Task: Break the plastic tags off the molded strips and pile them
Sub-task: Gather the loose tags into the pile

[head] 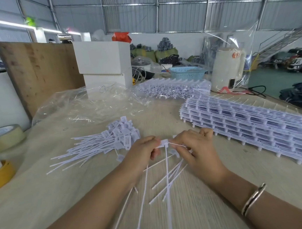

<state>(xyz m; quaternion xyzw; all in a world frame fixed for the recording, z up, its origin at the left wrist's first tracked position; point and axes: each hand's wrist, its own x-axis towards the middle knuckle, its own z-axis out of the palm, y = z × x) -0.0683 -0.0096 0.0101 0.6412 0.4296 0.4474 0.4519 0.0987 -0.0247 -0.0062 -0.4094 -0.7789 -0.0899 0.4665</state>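
My left hand and my right hand meet at the table's middle, both pinching a white molded strip of plastic tags. Several long thin tails hang from it toward me, fanned out and crossing. Left of my hands lies a loose pile of separated white tags, heads to the right, tails pointing left. A tall stack of unbroken molded strips runs along the right side of the table. A second stack of strips sits farther back in clear plastic.
Crumpled clear plastic wrap lies at the back centre. Tape rolls and a yellow roll sit at the left edge. White boxes, a blue basket and a white kettle stand behind.
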